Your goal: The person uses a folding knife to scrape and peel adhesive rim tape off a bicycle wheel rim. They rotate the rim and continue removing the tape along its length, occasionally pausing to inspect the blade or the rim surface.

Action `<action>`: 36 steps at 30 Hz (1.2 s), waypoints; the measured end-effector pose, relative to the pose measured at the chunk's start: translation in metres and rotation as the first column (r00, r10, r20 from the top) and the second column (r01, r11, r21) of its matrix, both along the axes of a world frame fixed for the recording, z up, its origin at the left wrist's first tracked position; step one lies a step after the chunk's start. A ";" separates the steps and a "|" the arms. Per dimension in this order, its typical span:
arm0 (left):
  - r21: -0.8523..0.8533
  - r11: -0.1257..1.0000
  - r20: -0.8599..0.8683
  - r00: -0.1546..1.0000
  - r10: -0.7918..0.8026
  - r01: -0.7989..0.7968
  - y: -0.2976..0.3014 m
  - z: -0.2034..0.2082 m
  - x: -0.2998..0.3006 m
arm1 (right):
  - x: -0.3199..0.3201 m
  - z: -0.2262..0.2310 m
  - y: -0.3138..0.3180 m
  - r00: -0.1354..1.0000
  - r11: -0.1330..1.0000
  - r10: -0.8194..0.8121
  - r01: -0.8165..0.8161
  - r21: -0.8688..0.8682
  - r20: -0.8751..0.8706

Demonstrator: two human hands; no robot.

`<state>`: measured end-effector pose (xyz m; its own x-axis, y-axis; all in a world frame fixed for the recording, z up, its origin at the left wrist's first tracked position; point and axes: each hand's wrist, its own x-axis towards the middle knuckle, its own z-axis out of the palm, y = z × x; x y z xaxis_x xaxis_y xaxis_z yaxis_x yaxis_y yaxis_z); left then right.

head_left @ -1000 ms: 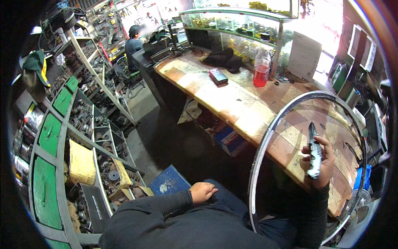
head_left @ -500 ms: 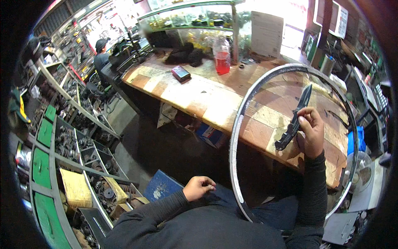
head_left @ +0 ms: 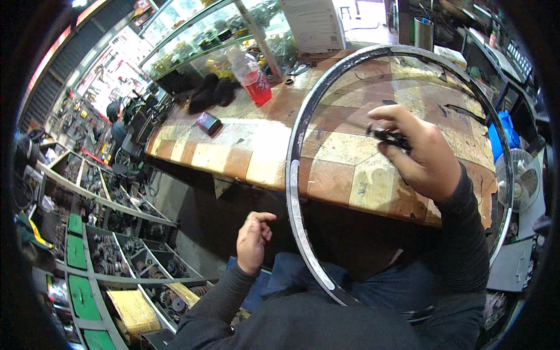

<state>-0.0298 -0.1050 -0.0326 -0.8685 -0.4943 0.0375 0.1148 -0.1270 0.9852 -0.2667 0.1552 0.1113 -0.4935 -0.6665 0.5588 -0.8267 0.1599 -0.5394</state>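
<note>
My right hand (head_left: 423, 146) is closed around a black folding knife (head_left: 389, 137) above the workbench. The knife is seen nearly end-on now and the hand covers much of it, so its blade is hard to make out. A black wheel rim (head_left: 300, 227) without spokes or tyre, with a pale silvery stretch on its side, stands upright before me, and my right forearm crosses its lower right part. To the left of the rim, apart from it, is my left hand (head_left: 252, 242). Its index finger points right and the other fingers are curled; anything small inside them is hidden.
On the wooden workbench (head_left: 326, 178) are a bottle of red liquid (head_left: 255, 84), a small dark box (head_left: 209, 123) and dark cloth-like items (head_left: 213, 93). Metal part bins (head_left: 111, 256) fill my left side. A fan (head_left: 519, 178) stands at the right.
My right hand has turned and moved slightly up and left, swinging the knife end-on. The left hand has risen and shifted left. My view has tilted, and the rim appears further left.
</note>
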 end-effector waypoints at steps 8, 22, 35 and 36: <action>-0.709 0.705 -0.038 0.999 0.000 -0.027 -0.032 0.090 -0.072 | 0.004 -0.012 -0.027 0.989 0.981 0.105 -0.085 0.175 -0.106; -0.827 0.544 0.101 0.989 -0.103 0.141 -0.020 0.087 -0.130 | 0.038 -0.021 -0.017 0.998 0.949 0.054 -0.038 0.312 -0.044; -0.824 0.555 0.071 0.993 -0.094 0.112 -0.018 0.084 -0.132 | 0.030 -0.020 -0.015 0.996 0.926 0.040 -0.008 0.378 -0.077; -0.825 0.554 0.075 0.993 -0.092 0.113 -0.019 0.084 -0.132 | 0.030 -0.020 -0.015 0.996 0.926 0.037 -0.004 0.378 -0.081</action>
